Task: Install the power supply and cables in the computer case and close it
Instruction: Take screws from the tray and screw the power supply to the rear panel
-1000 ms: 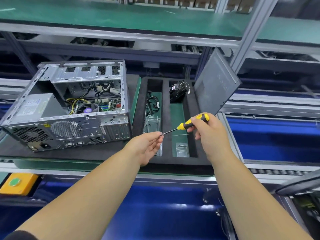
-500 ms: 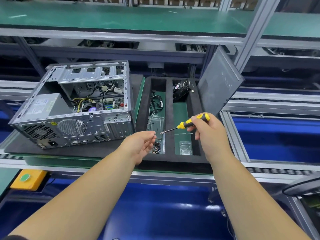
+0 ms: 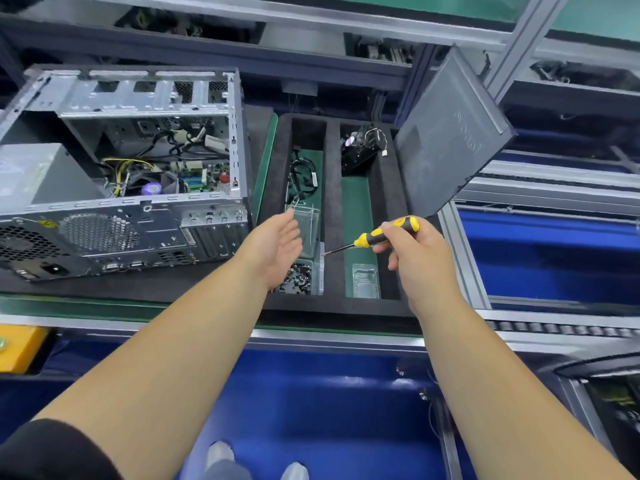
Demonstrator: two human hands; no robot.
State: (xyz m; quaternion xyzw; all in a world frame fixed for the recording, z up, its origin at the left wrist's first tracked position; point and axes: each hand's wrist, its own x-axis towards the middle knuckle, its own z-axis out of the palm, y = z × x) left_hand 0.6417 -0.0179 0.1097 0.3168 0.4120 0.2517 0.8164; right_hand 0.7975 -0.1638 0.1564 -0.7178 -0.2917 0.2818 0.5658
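The open computer case (image 3: pixel 124 233) lies on its side at the left, rear panel facing me. The grey power supply (image 3: pixel 38 174) sits inside its left end, with yellow and black cables (image 3: pixel 124 168) over the motherboard. My left hand (image 3: pixel 273 247) hovers open, palm up, just right of the case and above a clear box of screws (image 3: pixel 298 280). My right hand (image 3: pixel 412 258) grips a yellow-and-black screwdriver (image 3: pixel 384 233), its tip pointing left over the foam tray (image 3: pixel 332 209). The grey side panel (image 3: pixel 450 136) leans upright at the tray's right edge.
The black foam tray holds a black cable bundle (image 3: pixel 303 174), a black fan (image 3: pixel 360 147), and an empty clear box (image 3: pixel 363 284). A yellow button box (image 3: pixel 17 344) sits at the lower left. A shelf frame (image 3: pixel 311 22) runs overhead, and a blue bin (image 3: pixel 329 410) lies below.
My left hand let go of the screwdriver tip, opened and moved left toward the case. My right hand keeps the screwdriver in nearly the same place. The view tilted down.
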